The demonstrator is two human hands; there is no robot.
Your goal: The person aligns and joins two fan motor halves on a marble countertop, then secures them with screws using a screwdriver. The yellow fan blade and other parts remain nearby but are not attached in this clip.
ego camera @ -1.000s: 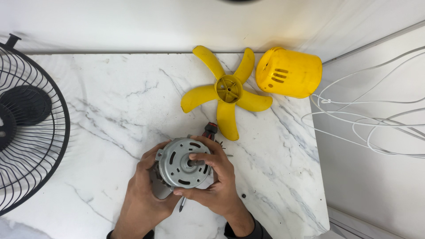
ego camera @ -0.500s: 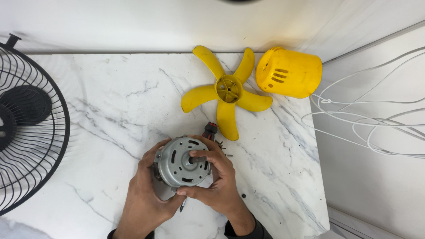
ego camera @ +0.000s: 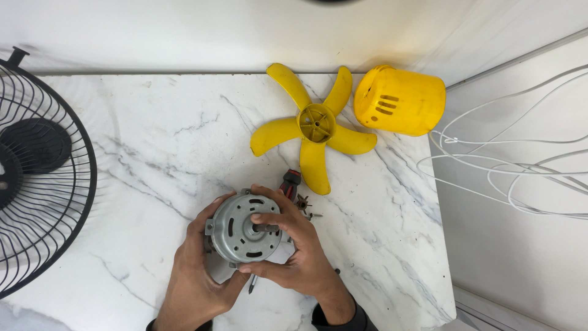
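Grey fan motor (ego camera: 245, 228) near 6 o'clock on the marble tabletop (ego camera: 153, 153), cupped by left hand (ego camera: 199, 279), right hand (ego camera: 294, 248) apparently pinching its shaft; could slip, rolling onto loose screws (ego camera: 304, 207) and screwdriver (ego camera: 290, 182) at 2 o'clock.

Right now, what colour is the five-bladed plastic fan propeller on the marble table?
Bright yellow five-bladed plastic fan propeller, clearest in the head view.

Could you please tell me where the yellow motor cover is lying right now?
In the head view, the yellow motor cover lies on its side at the marble table's far right corner, just right of the yellow fan blade.
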